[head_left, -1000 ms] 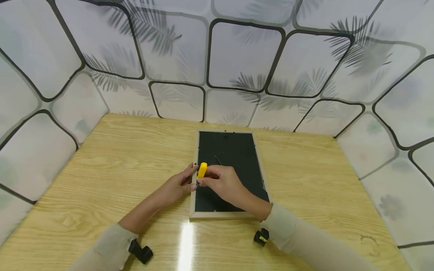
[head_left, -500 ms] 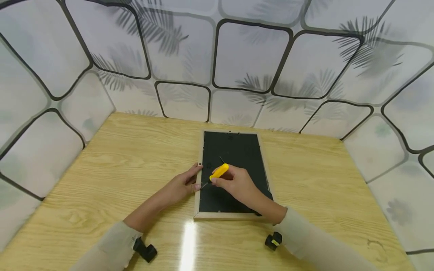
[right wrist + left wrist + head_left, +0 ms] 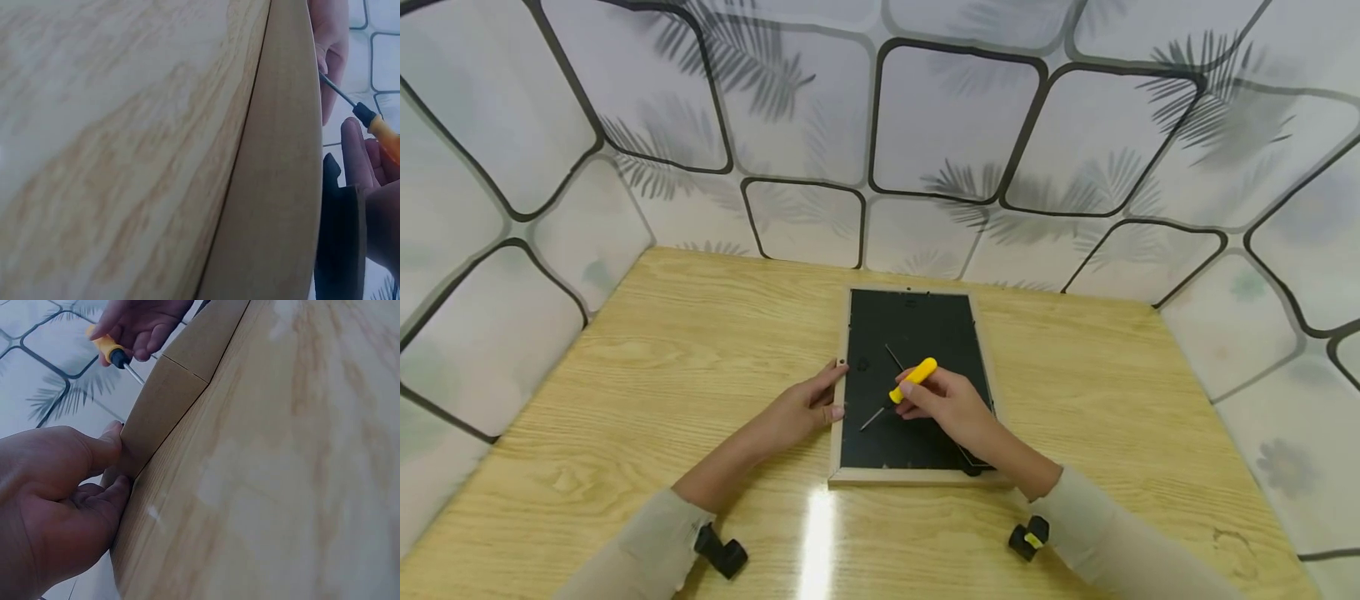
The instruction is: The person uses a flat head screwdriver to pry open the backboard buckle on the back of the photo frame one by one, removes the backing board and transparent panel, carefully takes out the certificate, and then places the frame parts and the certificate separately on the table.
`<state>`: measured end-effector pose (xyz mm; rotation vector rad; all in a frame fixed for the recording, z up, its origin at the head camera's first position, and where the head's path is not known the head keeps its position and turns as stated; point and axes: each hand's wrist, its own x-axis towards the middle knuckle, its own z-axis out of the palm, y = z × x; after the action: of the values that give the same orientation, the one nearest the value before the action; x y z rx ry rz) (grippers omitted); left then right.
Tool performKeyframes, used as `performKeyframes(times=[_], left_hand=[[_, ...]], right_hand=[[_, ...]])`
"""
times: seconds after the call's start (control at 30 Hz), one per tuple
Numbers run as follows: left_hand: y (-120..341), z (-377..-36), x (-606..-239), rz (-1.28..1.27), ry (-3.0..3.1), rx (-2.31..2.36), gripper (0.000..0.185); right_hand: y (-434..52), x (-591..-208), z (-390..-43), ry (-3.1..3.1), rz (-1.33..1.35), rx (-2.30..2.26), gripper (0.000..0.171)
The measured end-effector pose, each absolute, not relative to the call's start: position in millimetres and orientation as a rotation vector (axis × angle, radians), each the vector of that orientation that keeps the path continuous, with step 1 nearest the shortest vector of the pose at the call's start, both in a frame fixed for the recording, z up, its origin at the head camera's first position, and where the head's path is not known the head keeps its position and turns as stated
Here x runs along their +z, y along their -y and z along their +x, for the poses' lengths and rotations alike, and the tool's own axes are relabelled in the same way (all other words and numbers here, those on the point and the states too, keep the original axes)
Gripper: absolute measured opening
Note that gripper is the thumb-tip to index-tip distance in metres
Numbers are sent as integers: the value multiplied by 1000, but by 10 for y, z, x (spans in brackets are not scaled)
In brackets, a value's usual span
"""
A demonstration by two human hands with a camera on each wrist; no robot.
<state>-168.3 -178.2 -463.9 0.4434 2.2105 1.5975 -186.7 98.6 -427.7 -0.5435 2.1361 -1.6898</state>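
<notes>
Head view: right hand, fingers clasping screwdriver, now farther right over frame.

- One picture frame, lying back-up at the centre of the table.
- One yellow-handled screwdriver, over the frame's backing.
- Two hands: the left hand at the frame's 9 o'clock edge, the right hand gripping the screwdriver.
- One wooden table.
- Two black wrist cameras (at 7 and 5 o'clock).
</notes>
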Motion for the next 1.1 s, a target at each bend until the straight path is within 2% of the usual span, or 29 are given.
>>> performKeyframes(times=[0.7, 1.1], left_hand=[[1792, -1661, -4600, 456, -2219, 1592, 71], [1796, -1668, -4615, 458, -2207, 1599, 71]], right_hand=[[-1135, -4287, -1977, -2116, -367, -1826, 35], [-1305, -4299, -2199, -2245, -356, -1809, 39]])
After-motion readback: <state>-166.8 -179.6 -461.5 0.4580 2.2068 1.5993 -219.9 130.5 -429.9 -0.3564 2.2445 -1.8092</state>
